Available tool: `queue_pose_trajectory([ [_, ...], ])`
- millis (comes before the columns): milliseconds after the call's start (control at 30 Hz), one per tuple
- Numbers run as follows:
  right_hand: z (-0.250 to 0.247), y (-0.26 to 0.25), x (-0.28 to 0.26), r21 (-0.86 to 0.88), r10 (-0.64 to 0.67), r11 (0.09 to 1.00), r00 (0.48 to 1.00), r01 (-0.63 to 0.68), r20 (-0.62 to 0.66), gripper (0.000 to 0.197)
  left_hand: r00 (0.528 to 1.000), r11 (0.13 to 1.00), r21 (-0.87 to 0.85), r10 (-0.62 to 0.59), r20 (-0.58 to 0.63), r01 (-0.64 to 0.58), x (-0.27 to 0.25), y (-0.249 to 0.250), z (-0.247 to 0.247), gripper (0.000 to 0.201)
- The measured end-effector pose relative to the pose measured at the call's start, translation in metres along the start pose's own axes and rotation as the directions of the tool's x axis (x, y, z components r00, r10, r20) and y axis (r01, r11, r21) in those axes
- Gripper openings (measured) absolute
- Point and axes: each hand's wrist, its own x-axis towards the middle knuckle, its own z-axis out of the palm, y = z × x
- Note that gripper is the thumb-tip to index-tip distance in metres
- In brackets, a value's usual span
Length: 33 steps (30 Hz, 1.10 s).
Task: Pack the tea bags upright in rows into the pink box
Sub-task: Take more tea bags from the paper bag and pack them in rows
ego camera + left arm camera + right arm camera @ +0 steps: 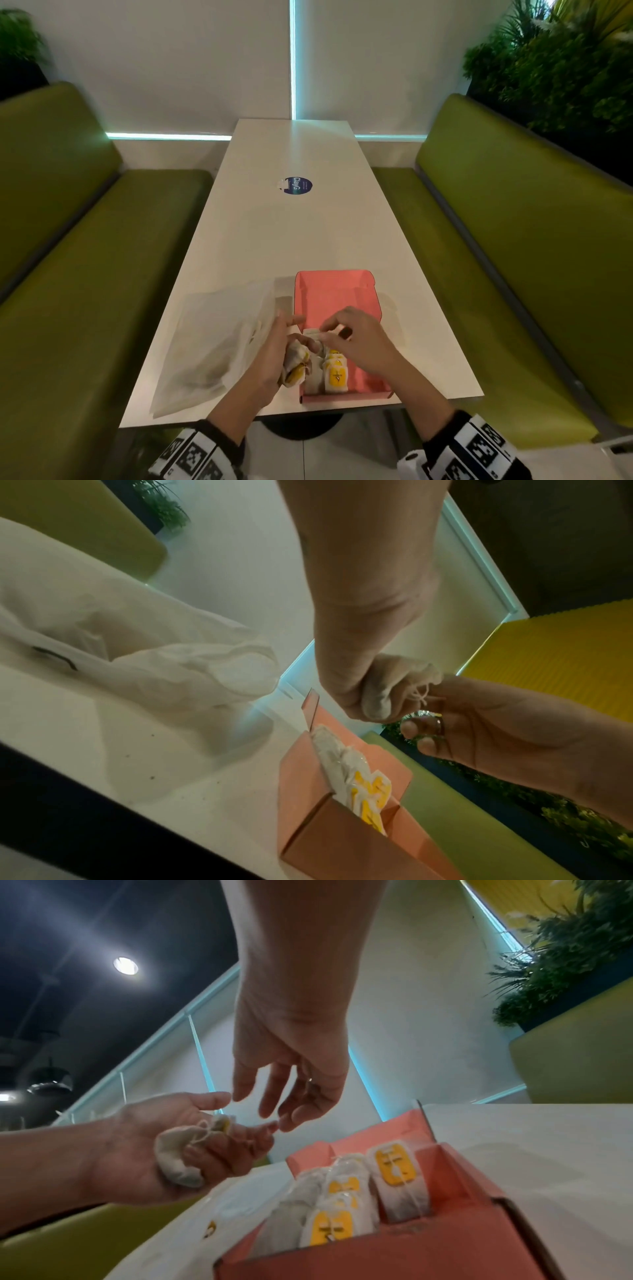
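The pink box [346, 399] sits open at the table's near edge, its lid [337, 294] lying flat away from me. Several tea bags with yellow tags [335, 375] stand upright in rows in its near left part [342, 1204]. My left hand [294, 342] hovers at the box's left wall and grips a bunch of loose tea bags [295, 366] in its curled fingers [219, 1150]. My right hand [334, 330] hangs over the box with relaxed fingers [263, 1107], its fingertips by the strings of the held tea bags [394, 674]. It holds nothing that I can see.
A crumpled white bag [219, 342] lies on the white table [291, 240] left of the box. A round blue sticker [297, 185] marks the table's middle. Green benches [85, 257] run along both sides, with plants behind.
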Motion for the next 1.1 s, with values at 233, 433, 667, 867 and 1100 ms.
queue_pose_trajectory([
  [233,0.004,-0.019,-0.005,-0.007,-0.029,1.0,0.994,0.03,0.102,0.012,0.994,1.0,0.012,-0.015,0.112,0.014,-0.006,0.004,0.01,0.061],
  [433,-0.012,-0.018,-0.004,0.099,0.112,0.989,0.994,-0.113,0.018,0.013,0.992,0.947,0.298,0.102,0.08,-0.122,-0.012,0.003,0.004,0.022],
  [667,-0.016,-0.016,-0.005,0.276,0.15,0.948,0.988,-0.156,0.045,0.016,0.995,0.97,0.225,0.092,0.03,-0.096,-0.015,0.005,0.009,0.013],
  [867,-0.025,-0.016,-0.002,0.284,0.234,0.933,0.972,-0.22,-0.013,0.003,0.999,0.991,0.126,0.048,-0.008,-0.046,-0.016,0.006,0.006,0.017],
  [1100,-0.035,-0.018,-0.005,-0.216,0.017,0.976,0.97,0.037,0.242,0.01,0.977,0.959,0.243,0.177,-0.12,-0.144,-0.01,0.005,-0.002,0.021],
])
